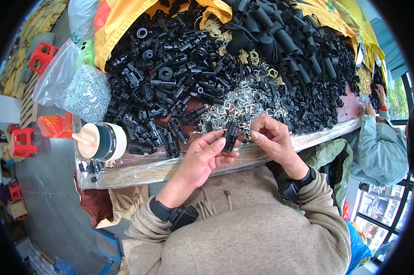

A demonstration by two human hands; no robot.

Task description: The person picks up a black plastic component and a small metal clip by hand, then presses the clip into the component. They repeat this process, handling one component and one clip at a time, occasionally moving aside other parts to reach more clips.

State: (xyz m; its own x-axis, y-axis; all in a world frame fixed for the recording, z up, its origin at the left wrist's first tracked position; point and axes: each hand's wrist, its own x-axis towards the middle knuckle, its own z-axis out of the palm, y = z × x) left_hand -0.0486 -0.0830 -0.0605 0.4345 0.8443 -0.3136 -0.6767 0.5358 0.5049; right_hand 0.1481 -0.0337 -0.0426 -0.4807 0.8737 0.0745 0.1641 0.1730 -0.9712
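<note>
Near the table's front edge my left hand [202,156] grips a black plastic fitting [230,136] between thumb and fingers, holding it roughly upright. Just to its right, my right hand [275,141] is closed in a pinch, fingertips apart from the fitting; whatever is in the pinch is too small to make out. Beyond my hands lies a pile of small metal clips [239,103]. Black fittings like the held one form a big heap [156,87] to the left. Small black pieces [307,105] are heaped on the right.
Black tubes [285,39] lie at the back, below yellow woven sacks [120,27]. A cream and dark green lidded cup [113,142] and a bag of small screws [88,94] stand left. At far right, another person's sleeve [372,144] reaches to the table [138,176].
</note>
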